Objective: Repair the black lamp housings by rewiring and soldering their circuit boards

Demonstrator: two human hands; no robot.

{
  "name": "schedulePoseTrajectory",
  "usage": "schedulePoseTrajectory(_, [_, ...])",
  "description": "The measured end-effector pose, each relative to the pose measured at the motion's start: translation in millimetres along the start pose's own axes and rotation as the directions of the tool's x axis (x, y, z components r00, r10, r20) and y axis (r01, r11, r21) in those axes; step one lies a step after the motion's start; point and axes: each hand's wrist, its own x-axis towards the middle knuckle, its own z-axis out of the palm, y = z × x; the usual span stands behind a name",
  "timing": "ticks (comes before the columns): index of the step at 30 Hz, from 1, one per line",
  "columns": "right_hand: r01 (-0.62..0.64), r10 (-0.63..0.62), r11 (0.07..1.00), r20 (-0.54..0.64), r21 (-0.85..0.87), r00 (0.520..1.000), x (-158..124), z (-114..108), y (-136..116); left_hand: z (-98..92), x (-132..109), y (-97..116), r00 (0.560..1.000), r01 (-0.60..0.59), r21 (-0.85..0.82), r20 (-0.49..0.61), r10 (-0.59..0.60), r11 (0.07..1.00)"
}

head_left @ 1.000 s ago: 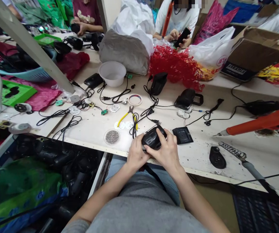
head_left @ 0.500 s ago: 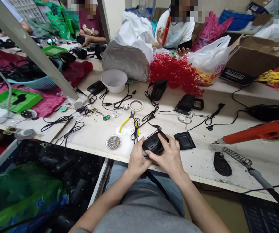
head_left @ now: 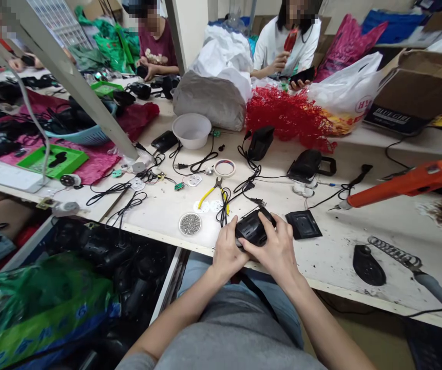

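Observation:
Both my hands grip a black plastic housing (head_left: pixel 252 227) at the front edge of the table. My left hand (head_left: pixel 229 252) is closed on its left end, with the thumb along the side. On the right, my right hand (head_left: pixel 278 244) wraps over the top, fingers and thumb pressed against it. A square black plastic part (head_left: pixel 304 224) lies just right of my right hand. Left of the housing sit a small round dish of screws (head_left: pixel 190 224) and yellow-handled pliers (head_left: pixel 207 192). A bundled black cord (head_left: pixel 224 208) lies close behind my left hand.
An orange electric screwdriver (head_left: pixel 405 186) reaches in from the right, above a soldering iron (head_left: pixel 434 290) in a coil holder and a black oval part (head_left: pixel 369 264). A white bowl (head_left: pixel 192 131) and tape roll (head_left: pixel 224 168) stand farther back. Two people sit across the table.
The camera view has swung slightly left, so everything appears shifted right. My hands keep the same hold on the black housing. The person in white has lowered an orange tool.

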Motion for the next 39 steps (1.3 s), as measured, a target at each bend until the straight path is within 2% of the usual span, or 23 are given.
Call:
schedulePoseTrajectory(10, [0.029, -0.029, 0.999, 0.023, 0.015, 0.999, 6, -4, -4, -0.5, 2, 0, 0.999, -0.014, 0.009, -0.029, 0.015, 1.0])
schedulePoseTrajectory(12, [-0.019, 0.017, 0.999, 0.063, 0.044, 0.998, 11, -13, 1, -0.7, 2, -1, 1.0, 0.002, 0.005, -0.016, -0.002, 1.0])
schedulePoseTrajectory(15, [-0.169, 0.155, 0.979, 0.123, 0.114, 0.98, 30, -31, 16, -1.0, 1, -3, 1.0, 0.026, 0.001, 0.004, -0.026, 1.0])
schedulePoseTrajectory(18, [-0.323, 0.312, 0.936, 0.098, 0.14, 0.945, 63, -42, 41, -1.6, 2, -5, 1.0, 0.015, 0.004, 0.011, -0.015, 1.0])
schedulePoseTrajectory(21, [-0.402, 0.401, 0.913, 0.028, 0.065, 0.916, 97, -33, 65, -2.1, 2, -5, 1.0, -0.007, 0.005, 0.006, 0.007, 1.0])
schedulePoseTrajectory(26, [-0.444, 0.445, 0.896, 0.083, -0.024, 0.892, 126, 8, 88, -2.1, 2, -5, 1.0, -0.022, 0.021, -0.007, 0.022, 1.0])
schedulePoseTrajectory(29, [-0.375, 0.375, 0.927, 0.117, -0.023, 0.919, 128, 23, 93, -2.0, 2, -5, 1.0, -0.027, 0.031, -0.013, 0.027, 0.999])
schedulePoseTrajectory(31, [-0.302, 0.3, 0.953, 0.121, -0.003, 0.946, 126, 22, 93, -2.1, 2, -6, 0.999, -0.037, 0.037, -0.021, 0.038, 0.999])
schedulePoseTrajectory(35, [-0.183, 0.181, 0.98, 0.031, 0.076, 0.983, 107, -1, 85, -2.9, 3, -6, 0.997, -0.071, 0.045, -0.026, 0.072, 0.996])
schedulePoseTrajectory(39, [-0.251, 0.253, 0.948, 0.011, 0.197, 0.967, 62, -30, 59, -3.8, 4, -3, 0.994, -0.103, 0.061, -0.034, 0.105, 0.993])
